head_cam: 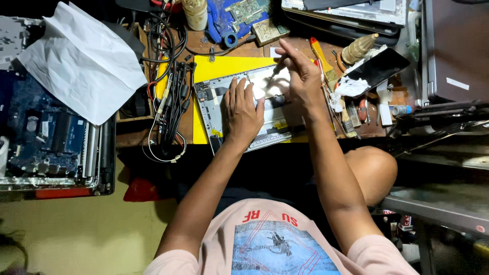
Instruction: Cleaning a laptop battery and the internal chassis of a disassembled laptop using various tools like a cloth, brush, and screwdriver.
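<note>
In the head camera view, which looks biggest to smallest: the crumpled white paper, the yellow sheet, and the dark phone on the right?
1. Crumpled white paper, clearly largest.
2. Yellow sheet, though the opened device hides much of it.
3. Dark phone, smallest.

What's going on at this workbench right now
A person sits at a cluttered bench with an opened device panel lying on a yellow sheet. The left hand lies flat on the panel, pressing it down. The right hand holds a screwdriver, its tip down on the panel's upper part. A bundle of black cables lies to the left, and a bare laptop board further left.
</note>
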